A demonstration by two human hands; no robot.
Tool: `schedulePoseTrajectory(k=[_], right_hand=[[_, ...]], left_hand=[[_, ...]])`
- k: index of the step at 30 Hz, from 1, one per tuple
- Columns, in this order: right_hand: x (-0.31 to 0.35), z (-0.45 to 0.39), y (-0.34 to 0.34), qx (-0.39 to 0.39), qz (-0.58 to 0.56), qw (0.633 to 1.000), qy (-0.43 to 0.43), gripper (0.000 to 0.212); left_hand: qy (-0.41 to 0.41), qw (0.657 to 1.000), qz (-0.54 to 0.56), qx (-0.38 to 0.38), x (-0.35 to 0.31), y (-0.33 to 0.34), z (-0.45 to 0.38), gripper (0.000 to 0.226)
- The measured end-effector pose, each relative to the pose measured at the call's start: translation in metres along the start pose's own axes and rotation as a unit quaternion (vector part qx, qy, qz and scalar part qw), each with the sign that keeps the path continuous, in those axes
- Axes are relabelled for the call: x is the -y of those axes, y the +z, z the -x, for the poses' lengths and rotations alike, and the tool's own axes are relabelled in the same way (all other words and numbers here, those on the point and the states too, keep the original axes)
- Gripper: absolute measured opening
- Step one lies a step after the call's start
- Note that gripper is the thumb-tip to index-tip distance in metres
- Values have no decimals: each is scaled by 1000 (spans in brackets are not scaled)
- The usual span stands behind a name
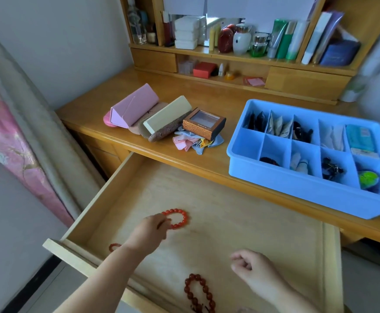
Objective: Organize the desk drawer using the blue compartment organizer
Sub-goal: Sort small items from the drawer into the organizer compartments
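Where fingers (164, 223) curl: red bracelet (177, 218)

Tabletop (207, 96) back-left: pink folding case (132, 107), cream folding case (169, 115) just beside it, brown patterned case (162, 133) under cream one; brown window box (203, 123) resting on pile of pastel cloths (193, 141); wooden shelf unit (236, 57) behind: white boxes (186, 32), red box (203, 69), green tubes (283, 39), books (329, 39); pink floral fabric (8, 141) far left
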State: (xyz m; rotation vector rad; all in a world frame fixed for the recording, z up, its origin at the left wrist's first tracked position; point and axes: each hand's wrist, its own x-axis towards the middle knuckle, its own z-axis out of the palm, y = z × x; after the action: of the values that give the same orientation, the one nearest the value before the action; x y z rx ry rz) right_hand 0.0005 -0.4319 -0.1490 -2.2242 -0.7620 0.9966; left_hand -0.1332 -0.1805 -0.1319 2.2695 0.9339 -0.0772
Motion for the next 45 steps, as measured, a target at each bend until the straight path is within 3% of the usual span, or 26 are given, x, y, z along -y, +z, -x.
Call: schedulePoseTrajectory(k=[3,6,9,11,15,20,22,25,26,28,29,31,34,37,40,43,45], right_hand=[[31,2,-12,-37,-90,994,-46,24],[61,6,-21,-17,-147,982,-119,47],[75,13,-30,-18,-197,969,-146,34],[72,18,-35,-63,-199,971,-114,29],[33,25,-41,-138,-208,968,-23,21],[-12,32,-50,-161,-312,933,76,11],[-22,34,-55,-157,-376,906,114,11],[-24,37,-64,-148,-454,869,131,24],[-21,39,-67,-139,-494,849,126,28],[-12,43,-75,-115,-573,806,94,29],[-5,46,-78,-103,-589,799,65,29],[14,50,-83,-87,-562,822,-9,30],[47,56,-83,-60,-482,869,-101,21],[60,63,-80,6,-432,894,-123,29],[57,70,-81,55,-455,885,-89,25],[48,73,-85,70,-566,820,-40,16],[39,72,-90,46,-629,776,-17,18]], left_hand=[[107,993,26,35,-49,-1,18,24],[156,983,37,88,-94,0,37,20],[176,971,119,106,-127,-6,52,21],[149,954,245,91,-140,-17,56,27],[25,867,496,37,-148,-39,54,27],[-77,753,653,-5,-122,-55,45,23],[-104,728,677,-28,-110,-57,43,16],[-140,753,637,-84,-93,-54,42,8],[-145,784,594,-104,-90,-53,43,11],[-116,885,429,-138,-91,-48,50,13],[-72,934,319,-146,-96,-45,54,10],[59,983,137,-110,-112,-36,66,8],[202,979,29,28,-143,-14,82,8],[236,966,90,60,-168,1,87,13],[130,966,224,14,-175,-3,77,13],[10,966,255,-37,-152,-13,62,21],[-66,925,373,-33,-131,-16,58,28]])
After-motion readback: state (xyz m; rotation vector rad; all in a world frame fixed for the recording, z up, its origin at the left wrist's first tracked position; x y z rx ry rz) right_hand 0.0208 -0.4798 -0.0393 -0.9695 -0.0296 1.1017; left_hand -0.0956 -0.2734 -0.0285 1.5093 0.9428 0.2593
